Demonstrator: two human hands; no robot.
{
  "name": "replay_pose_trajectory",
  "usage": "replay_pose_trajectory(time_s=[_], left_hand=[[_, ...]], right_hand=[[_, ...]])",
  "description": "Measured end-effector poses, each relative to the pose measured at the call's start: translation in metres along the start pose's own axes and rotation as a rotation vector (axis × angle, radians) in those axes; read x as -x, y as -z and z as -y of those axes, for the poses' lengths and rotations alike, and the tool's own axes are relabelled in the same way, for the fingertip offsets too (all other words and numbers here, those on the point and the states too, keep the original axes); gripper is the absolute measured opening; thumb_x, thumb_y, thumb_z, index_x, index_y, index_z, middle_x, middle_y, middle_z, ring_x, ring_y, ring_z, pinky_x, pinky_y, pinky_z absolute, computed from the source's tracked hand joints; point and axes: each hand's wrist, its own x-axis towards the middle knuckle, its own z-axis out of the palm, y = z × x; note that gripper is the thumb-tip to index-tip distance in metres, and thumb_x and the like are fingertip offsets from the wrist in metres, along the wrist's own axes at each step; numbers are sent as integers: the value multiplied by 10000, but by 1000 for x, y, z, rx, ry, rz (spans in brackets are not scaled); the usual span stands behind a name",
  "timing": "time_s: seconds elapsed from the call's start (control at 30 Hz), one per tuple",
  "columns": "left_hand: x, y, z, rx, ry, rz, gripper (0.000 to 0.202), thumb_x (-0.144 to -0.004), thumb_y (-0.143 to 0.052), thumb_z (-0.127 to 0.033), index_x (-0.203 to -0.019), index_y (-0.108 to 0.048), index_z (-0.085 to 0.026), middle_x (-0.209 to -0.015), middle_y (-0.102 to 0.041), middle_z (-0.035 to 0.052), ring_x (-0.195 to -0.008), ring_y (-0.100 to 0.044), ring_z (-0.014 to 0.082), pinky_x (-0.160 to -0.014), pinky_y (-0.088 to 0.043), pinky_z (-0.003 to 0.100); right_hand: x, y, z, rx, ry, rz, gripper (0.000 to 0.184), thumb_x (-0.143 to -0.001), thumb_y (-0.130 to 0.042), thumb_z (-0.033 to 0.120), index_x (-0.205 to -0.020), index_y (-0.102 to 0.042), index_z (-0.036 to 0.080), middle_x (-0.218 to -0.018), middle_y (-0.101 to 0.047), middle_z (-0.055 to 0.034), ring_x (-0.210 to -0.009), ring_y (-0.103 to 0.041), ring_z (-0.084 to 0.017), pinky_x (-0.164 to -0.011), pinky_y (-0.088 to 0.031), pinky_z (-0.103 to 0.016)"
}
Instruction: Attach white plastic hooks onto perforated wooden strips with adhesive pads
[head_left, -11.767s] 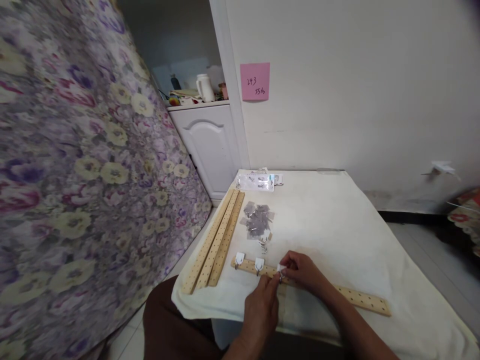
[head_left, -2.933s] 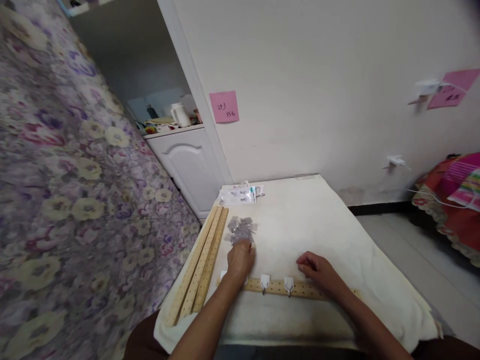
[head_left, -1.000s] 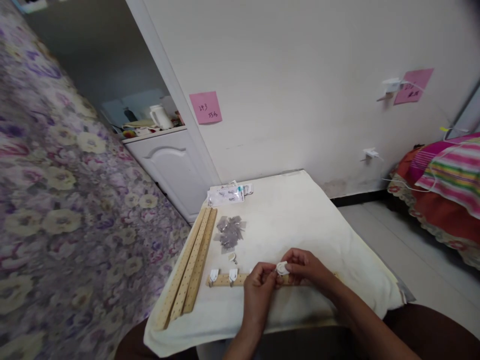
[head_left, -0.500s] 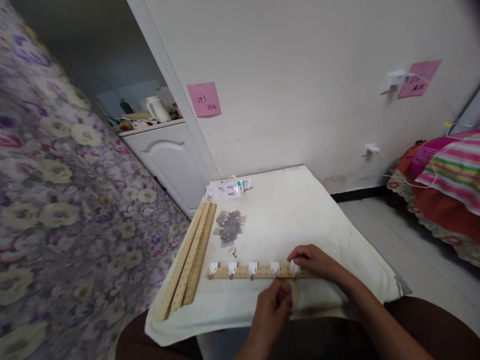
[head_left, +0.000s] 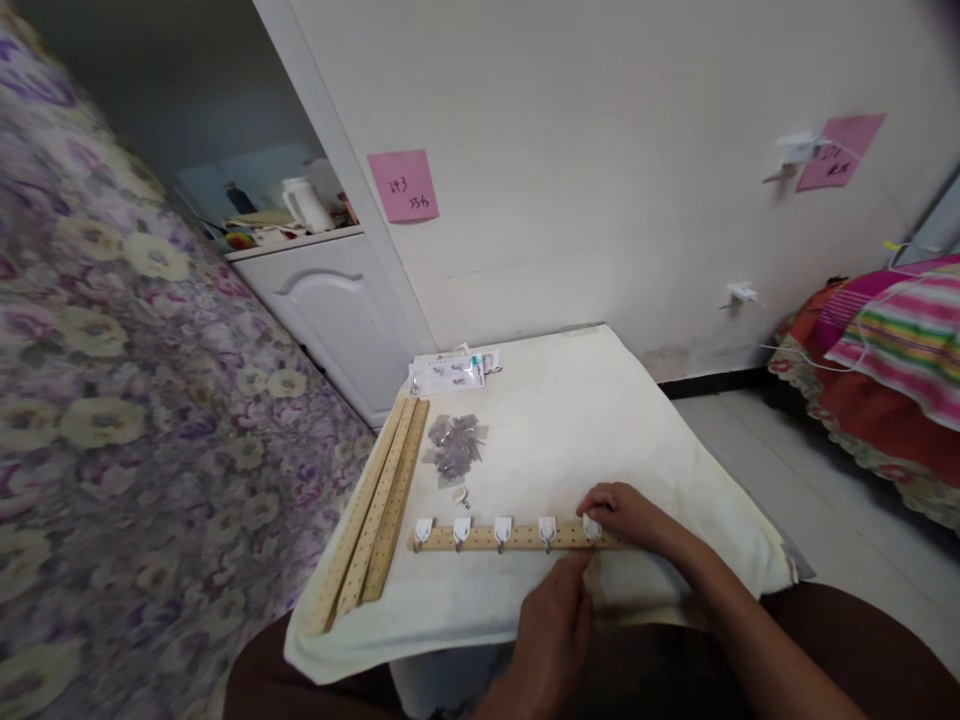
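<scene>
A pale wooden strip (head_left: 480, 537) with small holes lies across the near part of the table. Several white hooks with metal ends sit along it, among them one white hook (head_left: 503, 529) in the middle. My right hand (head_left: 626, 512) is closed, its fingertips at the top of the rightmost white hook (head_left: 592, 526). From the near side, my left hand (head_left: 553, 610) reaches the strip's front edge just below that hook. Its fingers are bent together, and whatever they pinch is hidden. A loose hook (head_left: 460, 496) lies behind the strip, toward the left.
Several perforated wooden strips (head_left: 379, 505) lie along the table's left edge. Beside them is a pile of small clear packets (head_left: 454, 447). Hook packaging (head_left: 448, 372) rests at the back left. A cream cloth (head_left: 555, 420) covers the table, and a floral curtain (head_left: 150, 400) hangs at left.
My left hand has shifted slightly right and up toward the rightmost hook, its fingers now closer together. My right hand stays at the same hook. The view has shifted slightly.
</scene>
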Motion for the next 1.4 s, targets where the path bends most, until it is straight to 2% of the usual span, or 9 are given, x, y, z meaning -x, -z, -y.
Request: replay_pose_trajectory(time_s=[0.1,0.23,0.4,0.53,0.73,0.83,1.23,1.4], left_hand=[[-2,-3,3,-43,-50,9,465,-840,-416,-135,-1292,-465,-236,-1246,-600,84,-1122,-566,213,-973,-455,395],[-4,-7,8,-78,-78,6,525,-831,-418,-117,-1345,-419,-221,-1302,-561,99,-1181,-532,225,-1011,-435,409],[-7,-10,10,-102,-69,11,580,-820,-415,-115,-1381,-378,-255,-1294,-563,102,-1148,-555,250,-975,-464,423],[-10,-11,10,-148,-51,31,573,-822,-406,-127,-1384,-381,-238,-1272,-570,125,-1104,-579,270,-929,-487,416],[-15,-8,3,-282,30,155,572,-826,-359,-109,-1394,-356,-178,-1267,-559,137,-1106,-570,252,-942,-469,386],[-17,-6,-2,-317,60,195,587,-821,-362,-109,-1402,-339,-188,-1272,-548,131,-1103,-569,245,-939,-467,372],[-19,-5,-4,-335,93,217,606,-815,-356,-112,-1411,-319,-213,-1250,-558,112,-1068,-578,236,-910,-474,357],[-19,-5,-4,-328,89,219,626,-796,-368,-98,-1409,-323,-217,-1286,-539,105,-1119,-553,233,-954,-452,355]], right_hand=[[1,2,3,25,-4,21,291,-726,-477,149,-842,-741,188,-867,-721,-72,-797,-637,-206,-742,-470,-320],[2,3,6,50,-11,38,302,-721,-470,148,-853,-741,172,-864,-719,-83,-794,-638,-208,-736,-469,-319],[1,2,4,54,-3,47,304,-719,-470,152,-850,-743,170,-869,-721,-86,-807,-640,-211,-747,-469,-318],[1,2,3,45,3,50,304,-719,-470,150,-850,-743,173,-872,-723,-81,-809,-641,-209,-748,-469,-313],[1,2,4,66,-9,53,306,-734,-467,163,-870,-741,176,-896,-724,-72,-833,-641,-200,-767,-471,-297],[0,2,4,80,-21,61,308,-734,-467,159,-873,-742,175,-909,-725,-73,-847,-641,-203,-785,-470,-302],[2,5,7,66,-11,71,303,-730,-468,142,-864,-739,169,-901,-723,-78,-839,-642,-199,-783,-472,-302],[2,5,6,58,-11,79,310,-728,-462,143,-870,-737,167,-906,-722,-80,-845,-641,-202,-792,-470,-309]])
